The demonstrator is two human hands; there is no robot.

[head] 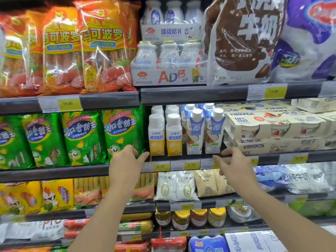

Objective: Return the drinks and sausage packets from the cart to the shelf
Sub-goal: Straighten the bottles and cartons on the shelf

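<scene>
On the second shelf (181, 158) stand two yellow-and-white drink cartons (165, 138) and, right of them, two blue-and-white drink cartons (203, 135), with more behind. Green sausage packets (121, 131) lean upright to their left; orange sausage packets (103, 50) fill the shelf above. My left hand (127, 163) hovers open just below and left of the yellow cartons, in front of a green packet. Just below the blue cartons, at the shelf edge, my right hand (234, 164) is open too, fingers spread. Neither hand holds anything. The cart is out of view.
Cream yogurt multipacks (272, 128) sit right of the cartons. White bottle packs (169, 64) and large milk bags (240, 42) fill the top shelf. Milk pouches (176, 186), jars (190, 219) and yellow sausage packets (54, 195) occupy lower shelves. Price tags line the shelf edges.
</scene>
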